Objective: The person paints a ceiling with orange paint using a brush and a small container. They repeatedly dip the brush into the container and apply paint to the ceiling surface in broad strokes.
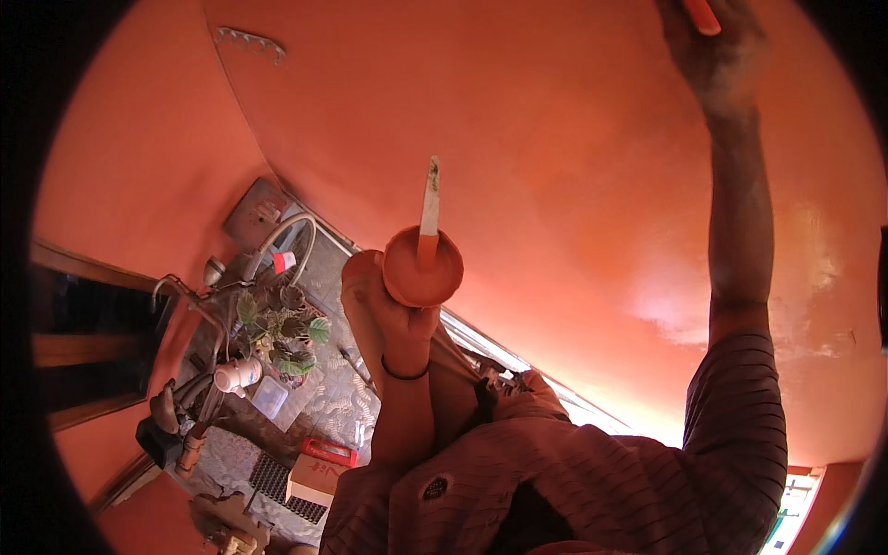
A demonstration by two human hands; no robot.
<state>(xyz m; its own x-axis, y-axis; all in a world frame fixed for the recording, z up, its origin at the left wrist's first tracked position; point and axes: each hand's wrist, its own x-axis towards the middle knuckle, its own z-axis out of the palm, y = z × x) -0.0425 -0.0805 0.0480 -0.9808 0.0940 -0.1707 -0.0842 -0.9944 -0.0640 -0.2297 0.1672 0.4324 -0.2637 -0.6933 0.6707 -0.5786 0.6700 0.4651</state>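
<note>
My left hand [398, 310] is closed round a small round cup [424, 294] with orange paint inside, held in front of my body. A flat wooden stick [431, 194] stands in the cup, its lower end coated orange and its top end dark-stained. High at the upper right, my right hand [726, 60] is raised at the orange wall [536, 120]. Its fingers are closed on an orange handle [705, 17]; the rest of that tool lies beyond the picture's edge, so its kind is hidden.
At the lower left, a leafy potted plant [282, 328] stands on the patterned floor among a white bottle [238, 374], a curved pipe [310, 245] and a grey box [256, 215]. A cardboard box [314, 478] lies closer. A row of hooks [250, 42] hangs on the wall.
</note>
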